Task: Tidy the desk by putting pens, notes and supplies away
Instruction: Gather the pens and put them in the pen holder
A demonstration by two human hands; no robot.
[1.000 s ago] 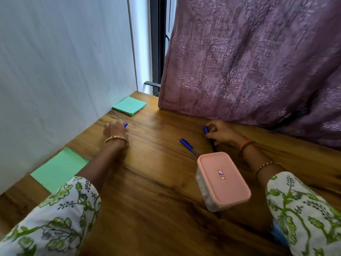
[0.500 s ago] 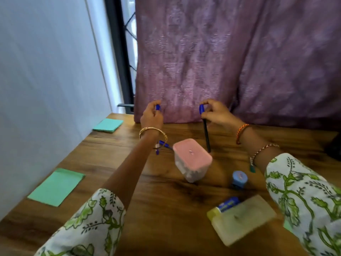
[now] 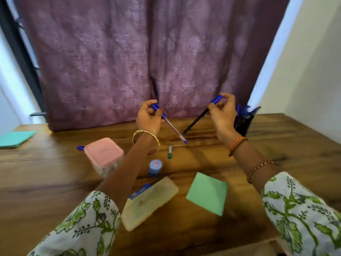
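My left hand (image 3: 148, 117) pinches a clear pen with a blue cap (image 3: 172, 128) by its cap end, tip slanting down to the right above the desk. My right hand (image 3: 223, 112) pinches a black pen with a blue cap (image 3: 198, 118), tip pointing down to the left. Behind my right hand stands a black mesh pen holder (image 3: 243, 122) with blue pens in it. A small green pen (image 3: 169, 151) lies on the desk between my forearms. Another blue pen (image 3: 80, 148) pokes out behind the pink-lidded box (image 3: 104, 154).
A blue sharpener (image 3: 155, 168), a cream pouch (image 3: 149, 199) with a blue pen beside it and a green note pad (image 3: 207, 193) lie near me on the wooden desk (image 3: 46, 178). A teal pad (image 3: 15, 138) sits far left. A purple curtain (image 3: 129, 58) hangs behind.
Both hands have lifted their pens off the desk and carried them rightward, toward the pen holder. The view has swung right, bringing the holder and green note pad into sight.
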